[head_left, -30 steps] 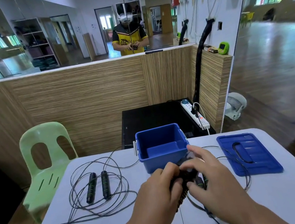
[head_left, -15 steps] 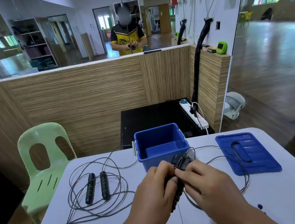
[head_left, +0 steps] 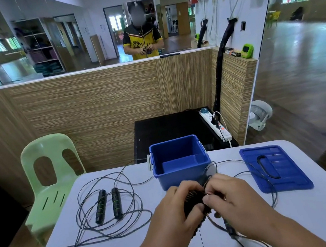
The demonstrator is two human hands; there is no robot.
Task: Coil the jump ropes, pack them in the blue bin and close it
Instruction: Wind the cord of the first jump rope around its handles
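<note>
**Still on the first rope: coiling under way, bin waiting empty**

Both hands meet just in front of the blue bin (head_left: 180,161), working one jump rope. The left hand (head_left: 172,212) is clenched round its black handles (head_left: 193,201); the right hand (head_left: 233,200) pinches the cord (head_left: 267,174) between fingers (head_left: 208,198) and thumb, close against the handles, wrists low over the counter (head_left: 315,216). That cord runs loose across the blue lid (head_left: 275,167) to the right. Likely next: draw in the slack and wind it on. Two more ropes (head_left: 106,204) lie uncoiled to the left.
</note>
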